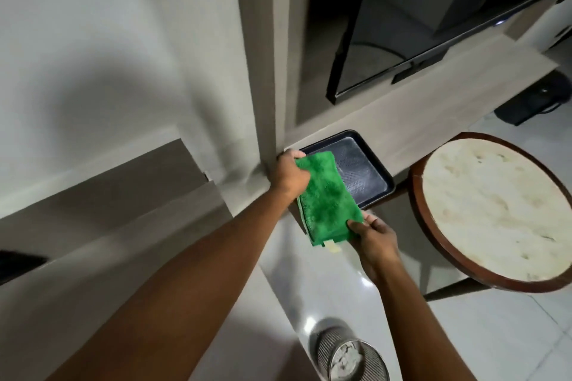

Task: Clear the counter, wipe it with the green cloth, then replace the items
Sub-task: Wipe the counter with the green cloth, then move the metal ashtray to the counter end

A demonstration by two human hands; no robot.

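Note:
Both hands hold a folded green cloth (pixel 328 198) stretched between them over the near end of the pale counter (pixel 433 96). My left hand (pixel 291 175) grips the cloth's far corner. My right hand (pixel 373 233) pinches its near corner, where a small pale tag hangs. Under the cloth, at the counter's left end, lies a dark rectangular tray (pixel 368 164) with nothing on its visible part.
A black television (pixel 433 9) stands on the counter behind the tray. A round wood-rimmed table (pixel 501 210) is close on the right. A metal mesh bin (pixel 349 356) sits on the white tiled floor below. A wall column (pixel 263 71) borders the counter's left end.

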